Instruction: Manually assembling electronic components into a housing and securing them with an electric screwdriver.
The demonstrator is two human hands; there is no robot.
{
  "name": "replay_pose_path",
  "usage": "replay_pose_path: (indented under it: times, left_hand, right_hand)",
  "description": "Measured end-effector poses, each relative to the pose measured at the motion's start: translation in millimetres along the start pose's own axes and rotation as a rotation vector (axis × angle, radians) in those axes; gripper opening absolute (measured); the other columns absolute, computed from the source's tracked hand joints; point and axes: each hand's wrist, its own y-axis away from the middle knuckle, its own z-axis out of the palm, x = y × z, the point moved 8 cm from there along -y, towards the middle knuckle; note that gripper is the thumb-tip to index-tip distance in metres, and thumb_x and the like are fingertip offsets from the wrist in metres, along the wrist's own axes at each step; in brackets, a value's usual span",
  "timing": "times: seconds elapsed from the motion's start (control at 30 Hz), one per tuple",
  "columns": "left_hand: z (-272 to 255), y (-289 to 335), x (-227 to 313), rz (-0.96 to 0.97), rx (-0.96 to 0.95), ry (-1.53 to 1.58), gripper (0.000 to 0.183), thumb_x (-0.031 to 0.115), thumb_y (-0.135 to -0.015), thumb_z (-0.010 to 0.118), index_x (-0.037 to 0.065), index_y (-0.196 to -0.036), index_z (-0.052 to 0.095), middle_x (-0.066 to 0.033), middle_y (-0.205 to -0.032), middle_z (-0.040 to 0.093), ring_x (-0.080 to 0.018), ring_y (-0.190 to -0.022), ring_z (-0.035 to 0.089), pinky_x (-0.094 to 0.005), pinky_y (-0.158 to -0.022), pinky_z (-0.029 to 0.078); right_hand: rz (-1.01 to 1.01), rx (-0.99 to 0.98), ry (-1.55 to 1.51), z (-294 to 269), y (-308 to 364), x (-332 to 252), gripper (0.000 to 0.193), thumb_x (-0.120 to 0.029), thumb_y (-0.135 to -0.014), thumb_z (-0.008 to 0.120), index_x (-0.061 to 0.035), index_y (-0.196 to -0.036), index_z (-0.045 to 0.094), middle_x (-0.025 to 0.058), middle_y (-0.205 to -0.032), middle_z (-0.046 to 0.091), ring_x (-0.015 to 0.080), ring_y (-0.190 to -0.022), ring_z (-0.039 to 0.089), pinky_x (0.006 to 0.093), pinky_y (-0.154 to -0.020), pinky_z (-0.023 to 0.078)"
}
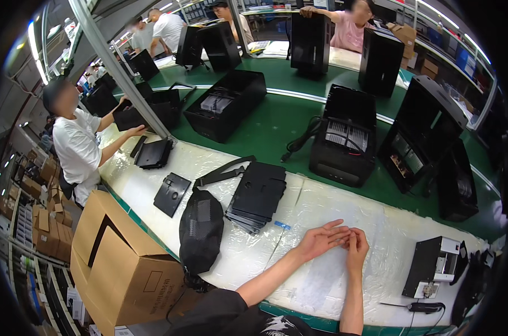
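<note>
My left hand is held over the plastic-covered worktop, palm partly turned up and fingers stretched out. Its fingertips meet those of my right hand, whose fingers are curled into a pinch. Whatever the pinch holds, if anything, is too small or hidden to make out. Left of my hands lies a stack of flat black panels, with a small blue strip beside it. A black shoulder bag rests left of the stack, and a single black panel lies beyond the bag.
Black computer-like cases with cables stand on the green conveyor ahead. An open cardboard box is at lower left. On the right are a small black-and-silver machine and a corded screwdriver. Co-workers handle cases nearby.
</note>
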Motion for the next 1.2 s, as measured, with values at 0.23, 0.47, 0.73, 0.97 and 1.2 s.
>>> replay_pose_path:
  times: [0.23,0.47,0.73,0.97,1.2]
  left_hand:
    - [3.4,0.7,4.1,0.013,0.026,0.001,0.052,0.009,-0.083,0.040,0.000,-0.133,0.031,-0.0209,-0.131,0.043,-0.0326,-0.127,0.038,-0.0403,-0.107,0.027]
    - [3.4,-2.2,6.8,0.009,0.029,0.019,0.051,0.010,-0.084,0.040,0.000,-0.133,0.032,-0.0207,-0.131,0.043,-0.0327,-0.126,0.038,-0.0405,-0.107,0.027]
    - [-2.9,-3.7,11.3,0.020,0.032,0.021,0.051,0.009,-0.083,0.040,0.000,-0.133,0.034,-0.0205,-0.131,0.042,-0.0311,-0.125,0.039,-0.0397,-0.107,0.028]
    - [-1.0,-5.0,10.1,0.014,0.053,0.022,0.051,0.009,-0.083,0.041,0.000,-0.133,0.032,-0.0202,-0.131,0.042,-0.0288,-0.124,0.041,-0.0385,-0.106,0.030]
    - [-1.2,-6.4,12.3,0.018,0.058,0.025,0.050,0.008,-0.083,0.041,0.000,-0.133,0.032,-0.0207,-0.131,0.042,-0.0293,-0.124,0.041,-0.0386,-0.106,0.030]
  right_hand:
    - [0.049,-0.010,-0.017,0.7,-1.4,-1.9,0.018,-0.013,-0.094,0.046,0.0005,-0.095,0.057,0.0036,-0.074,0.058,0.0072,-0.062,0.051,0.0209,-0.055,0.042]
    - [0.046,-0.013,-0.008,1.4,-5.9,-2.0,0.017,-0.012,-0.094,0.046,0.0011,-0.095,0.057,0.0034,-0.073,0.058,0.0073,-0.062,0.051,0.0209,-0.054,0.042]
    - [0.039,-0.010,-0.011,3.9,-10.0,1.8,0.017,-0.011,-0.093,0.047,0.0020,-0.094,0.057,0.0035,-0.072,0.058,0.0071,-0.060,0.050,0.0210,-0.054,0.041]
    - [0.054,0.005,-0.010,2.6,-11.5,4.7,0.016,-0.010,-0.093,0.047,0.0022,-0.093,0.057,0.0035,-0.071,0.057,0.0072,-0.059,0.050,0.0210,-0.053,0.041]
    - [0.061,-0.009,-0.009,3.4,-13.4,6.7,0.016,-0.010,-0.093,0.047,0.0023,-0.093,0.057,0.0035,-0.070,0.057,0.0073,-0.059,0.050,0.0211,-0.053,0.041]
